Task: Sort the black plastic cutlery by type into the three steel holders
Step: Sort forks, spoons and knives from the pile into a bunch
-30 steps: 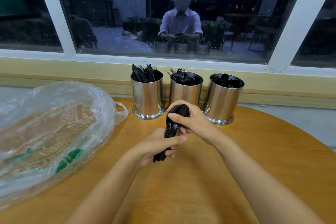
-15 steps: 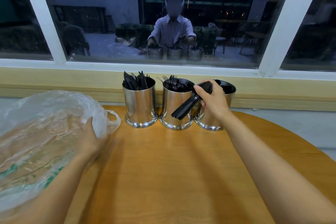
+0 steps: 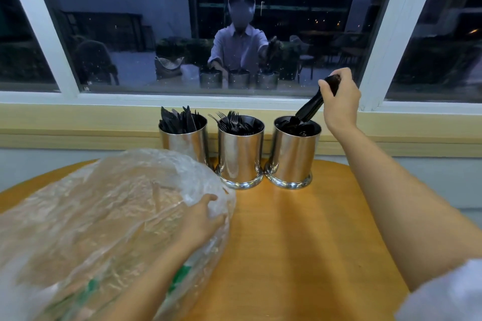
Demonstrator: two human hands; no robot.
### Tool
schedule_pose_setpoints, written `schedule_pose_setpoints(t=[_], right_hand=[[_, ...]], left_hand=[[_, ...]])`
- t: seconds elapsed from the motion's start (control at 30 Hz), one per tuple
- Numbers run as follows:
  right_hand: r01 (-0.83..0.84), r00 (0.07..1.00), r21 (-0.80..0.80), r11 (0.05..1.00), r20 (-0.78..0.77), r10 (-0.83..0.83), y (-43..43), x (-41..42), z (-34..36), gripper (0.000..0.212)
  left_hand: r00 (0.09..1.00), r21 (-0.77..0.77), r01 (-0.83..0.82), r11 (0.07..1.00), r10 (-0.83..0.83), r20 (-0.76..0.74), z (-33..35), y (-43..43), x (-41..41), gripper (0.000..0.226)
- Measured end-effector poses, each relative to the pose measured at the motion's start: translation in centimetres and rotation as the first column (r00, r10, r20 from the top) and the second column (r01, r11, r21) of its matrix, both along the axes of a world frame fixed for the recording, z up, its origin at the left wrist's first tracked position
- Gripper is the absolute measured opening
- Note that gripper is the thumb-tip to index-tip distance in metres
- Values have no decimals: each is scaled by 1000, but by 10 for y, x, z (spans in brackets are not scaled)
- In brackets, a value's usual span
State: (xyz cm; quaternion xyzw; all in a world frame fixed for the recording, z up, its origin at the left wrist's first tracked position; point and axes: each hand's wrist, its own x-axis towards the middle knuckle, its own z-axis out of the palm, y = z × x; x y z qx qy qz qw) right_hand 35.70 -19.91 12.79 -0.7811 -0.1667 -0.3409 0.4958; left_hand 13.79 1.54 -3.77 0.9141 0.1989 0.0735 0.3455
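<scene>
Under the left hand (image 3: 200, 219), nearest the body, a large clear plastic bag (image 3: 104, 216) is spread over the near-left part of the round wooden table (image 3: 300, 242). The hand is laid against the bag's right end with fingers fairly straight, and nothing is seen to be pinched. Whether any cutlery is left in the bag cannot be told through the crumpled film.

Farther out, three steel holders are lined up in a row, close side by side. The left holder (image 3: 186, 141), partly hidden by the bag, is filled with knives (image 3: 180, 120). The middle holder (image 3: 241, 154) is filled with forks (image 3: 232, 120). The right holder (image 3: 293, 154), below the right hand (image 3: 339, 101), is filled with spoons (image 3: 303, 129).

The right hand is raised above and just to the right of that holder and is clamped on a bundle of spoons (image 3: 310, 107). The bundle's long axis is tilted, running from the fist down and leftward, and its lower ends are already inside the holder's mouth.

The coming move is judged to be a short lowering and a release. Only the right hand is placed for it, the left being well apart. Nothing is seen in the way, though the middle holder's rim stands just beside.

Beyond the hands, a pale sill (image 3: 78, 122) and a dark window (image 3: 130, 21) are seen, in which the person and the holders are reflected.
</scene>
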Motion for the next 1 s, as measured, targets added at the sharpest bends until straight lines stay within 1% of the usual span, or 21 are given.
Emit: schedule_pose_setpoints(t=[0.13,0.23,0.3,0.33,0.4,0.43,0.47,0.6,0.67,0.7,0.77,0.83,0.9,1.0], right_hand=[[-26,999,-147,989,-50,18,11,13,-14,13],[-67,989,-269,961,-143,29,22,24,-29,12],[-67,974,-378,923,-224,-21,26,31,-39,17],[-54,967,-476,878,-244,-73,28,35,-44,24],[-52,954,-669,741,-252,-161,32,40,-53,42],[-62,948,-723,688,-258,-185,33,41,-55,51],[-80,942,-750,656,-272,-196,34,42,-55,60],[-222,896,-743,631,-411,-168,33,42,-46,88],[-181,918,-762,621,-358,-172,31,34,-41,93],[-132,939,-765,631,-300,-168,29,27,-40,92],[-48,974,-711,702,-188,-124,26,6,-42,80],[-56,989,-632,773,-143,-45,25,-23,-48,61],[-148,977,-614,775,-210,20,25,-54,-61,48],[-305,923,-647,699,-381,50,27,-98,-92,47]], left_hand=[[991,-30,136,990,-136,7,-7,-28,7,48],[974,-64,225,972,-226,-5,-11,-38,14,46],[965,-77,260,963,-261,-1,-11,-41,19,46],[962,-84,273,958,-274,6,-11,-41,22,46],[954,-96,298,950,-298,15,-11,-42,30,47],[949,-105,313,944,-314,9,-11,-43,33,46],[943,-120,330,936,-333,-1,-11,-45,36,45],[897,-178,420,890,-437,-64,-12,-52,40,45],[872,-194,459,867,-481,-87,-12,-54,39,46],[864,-189,472,861,-495,-94,-11,-55,38,46],[857,-169,485,858,-505,-105,-5,-55,34,49],[858,-142,486,863,-502,-114,3,-55,26,53],[872,-103,469,877,-478,-105,14,-55,12,58],[921,-71,383,921,-386,-45,33,-51,-16,55]])
